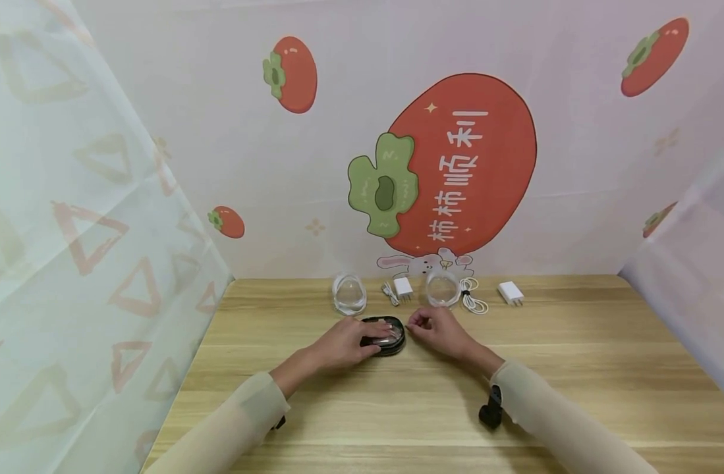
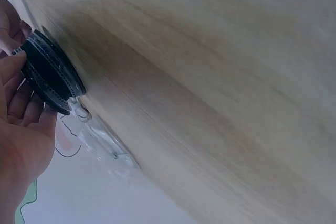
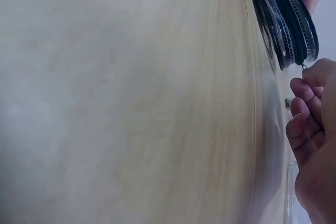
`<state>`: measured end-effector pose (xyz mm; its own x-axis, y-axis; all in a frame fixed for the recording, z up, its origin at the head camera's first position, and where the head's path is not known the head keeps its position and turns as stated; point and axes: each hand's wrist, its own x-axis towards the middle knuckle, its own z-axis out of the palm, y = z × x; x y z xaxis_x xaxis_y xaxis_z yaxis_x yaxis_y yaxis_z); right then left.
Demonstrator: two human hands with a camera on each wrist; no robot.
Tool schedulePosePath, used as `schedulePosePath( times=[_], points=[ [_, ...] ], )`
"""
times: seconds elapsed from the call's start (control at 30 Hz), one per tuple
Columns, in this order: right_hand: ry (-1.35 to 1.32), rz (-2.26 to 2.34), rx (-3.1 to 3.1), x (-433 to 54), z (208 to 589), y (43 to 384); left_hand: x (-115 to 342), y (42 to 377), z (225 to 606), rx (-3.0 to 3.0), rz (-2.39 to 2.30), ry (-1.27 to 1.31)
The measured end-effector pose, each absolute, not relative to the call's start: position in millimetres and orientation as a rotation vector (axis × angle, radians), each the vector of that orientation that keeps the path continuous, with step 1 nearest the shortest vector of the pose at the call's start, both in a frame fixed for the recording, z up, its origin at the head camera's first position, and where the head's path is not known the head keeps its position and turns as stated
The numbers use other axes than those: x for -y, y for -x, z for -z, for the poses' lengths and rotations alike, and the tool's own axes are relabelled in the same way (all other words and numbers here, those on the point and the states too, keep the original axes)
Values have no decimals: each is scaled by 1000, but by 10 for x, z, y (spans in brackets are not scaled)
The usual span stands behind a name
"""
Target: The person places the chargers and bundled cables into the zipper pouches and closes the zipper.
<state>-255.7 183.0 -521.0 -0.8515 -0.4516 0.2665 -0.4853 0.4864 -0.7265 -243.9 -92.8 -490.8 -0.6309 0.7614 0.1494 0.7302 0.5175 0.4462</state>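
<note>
1. Backdrop wall (image 1: pixel 290 171): fills the upper frame and meets the table's back edge just below mid-height, limiting reach there.
2. Table (image 1: pixel 362 415): wood grain shows between the forearms at lower centre and across the right side, which offers the widest room to move. Side panels (image 1: pixel 71 322) bound the far left and far right of the frame.
3. Left hand (image 1: pixel 345 342): centre of frame, gripping the case; fingers lie across its top, thumb on the near side.
4. Right hand (image 1: pixel 441 331): just right of the case; thumb and forefinger appear together on the zip pull, remaining fingers curled in.
5. Black case (image 1: pixel 392 346): centre of frame, lying on the table, well inside its edges. No gap shows along the side seen from the right wrist; closure all round cannot be confirmed. Zip work is judged in hand, completion unverified.
6. Left clear round item (image 1: pixel 350 309) and right clear round item (image 1: pixel 440 303): behind the case, near the back edge, in no hand. Contents cannot be told.
7. Left charger (image 1: pixel 403 287) and right charger (image 1: pixel 508 291): near the back edge, outside the case; judged not yet dealt with.
8. Long cable (image 1: pixel 471 300) and short cable (image 1: pixel 390 294): bundled, likewise outside the case and untouched.
9. Zip pull (image 3: pixel 304 67): at the case's right end, meeting the right fingertips.
</note>
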Motion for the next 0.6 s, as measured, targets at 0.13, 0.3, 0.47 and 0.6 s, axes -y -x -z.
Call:
schedulePosePath(
  times=[0.13, 0.3, 0.47, 0.6],
  points=[
    [-846, -1354, 2671, -1863, 5214, 2511, 962, 2437, 4879, -2703, -717, -1317],
    [-828, -1375, 2681, -1883, 5247, 2466, 994, 2450, 4873, -2727, -707, -1305],
    [-815, -1418, 2695, -1876, 5259, 2419, 1004, 2454, 4854, -2741, -700, -1312],
    [-813, -1416, 2689, -1874, 5283, 2403, 993, 2441, 4843, -2765, -696, -1283]
  ],
)
